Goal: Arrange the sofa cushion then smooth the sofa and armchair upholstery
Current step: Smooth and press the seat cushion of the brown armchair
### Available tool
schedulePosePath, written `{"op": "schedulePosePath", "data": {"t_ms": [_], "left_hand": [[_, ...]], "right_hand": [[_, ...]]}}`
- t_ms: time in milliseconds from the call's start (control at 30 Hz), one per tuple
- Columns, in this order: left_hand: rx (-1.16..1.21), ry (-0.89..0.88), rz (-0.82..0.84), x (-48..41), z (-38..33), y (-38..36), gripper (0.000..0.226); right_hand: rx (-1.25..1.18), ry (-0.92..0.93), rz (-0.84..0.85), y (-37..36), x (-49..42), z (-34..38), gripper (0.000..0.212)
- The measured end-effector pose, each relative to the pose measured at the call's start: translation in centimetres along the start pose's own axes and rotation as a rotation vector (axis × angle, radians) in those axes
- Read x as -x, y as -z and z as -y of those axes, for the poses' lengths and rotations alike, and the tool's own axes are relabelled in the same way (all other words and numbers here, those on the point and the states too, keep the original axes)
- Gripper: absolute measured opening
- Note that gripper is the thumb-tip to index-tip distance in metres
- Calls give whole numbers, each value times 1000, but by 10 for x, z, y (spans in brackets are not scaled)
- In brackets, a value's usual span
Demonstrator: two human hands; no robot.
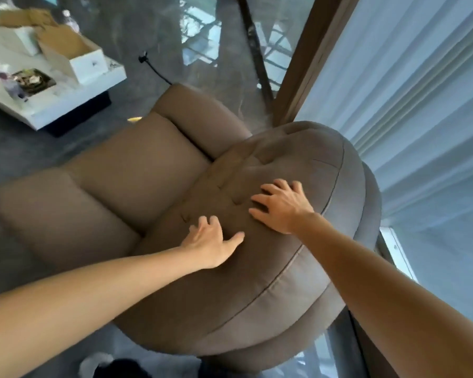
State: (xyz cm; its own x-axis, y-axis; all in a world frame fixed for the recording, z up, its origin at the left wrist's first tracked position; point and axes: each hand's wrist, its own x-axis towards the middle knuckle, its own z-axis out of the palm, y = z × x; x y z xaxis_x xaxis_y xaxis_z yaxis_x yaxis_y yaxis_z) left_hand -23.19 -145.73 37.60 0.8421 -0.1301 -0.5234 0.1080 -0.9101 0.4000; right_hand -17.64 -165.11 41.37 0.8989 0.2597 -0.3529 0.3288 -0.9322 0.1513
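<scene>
A brown upholstered armchair (137,170) fills the middle of the view, seen from behind and above. Its rounded, padded backrest (279,268) has a piped seam along the edge and small creases near the top. My left hand (212,241) lies flat on the front face of the backrest with fingers spread. My right hand (281,204) presses palm-down on the backrest a little higher and to the right, fingers apart. Neither hand holds anything. No sofa or loose cushion is in view.
A white low table (74,105) at the upper left carries open cardboard boxes (66,47) and a bottle (8,83). White curtains (421,105) hang at the right beside a dark window frame (311,50). A black cable (153,68) lies on the grey floor.
</scene>
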Motion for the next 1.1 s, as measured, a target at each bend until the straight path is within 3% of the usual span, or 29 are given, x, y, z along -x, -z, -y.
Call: {"op": "schedulePosePath", "data": {"t_ms": [100, 233, 833, 1100], "left_hand": [[103, 52, -69, 10, -20, -8, 105], [114, -16, 57, 9, -37, -30, 142], [190, 28, 5, -6, -48, -52, 141], [238, 58, 20, -30, -88, -67, 145]], "right_hand": [[36, 131, 29, -2, -12, -25, 69], [76, 213, 9, -14, -24, -26, 78], [55, 272, -92, -20, -28, -47, 81], [77, 331, -87, -24, -43, -89, 77]]}}
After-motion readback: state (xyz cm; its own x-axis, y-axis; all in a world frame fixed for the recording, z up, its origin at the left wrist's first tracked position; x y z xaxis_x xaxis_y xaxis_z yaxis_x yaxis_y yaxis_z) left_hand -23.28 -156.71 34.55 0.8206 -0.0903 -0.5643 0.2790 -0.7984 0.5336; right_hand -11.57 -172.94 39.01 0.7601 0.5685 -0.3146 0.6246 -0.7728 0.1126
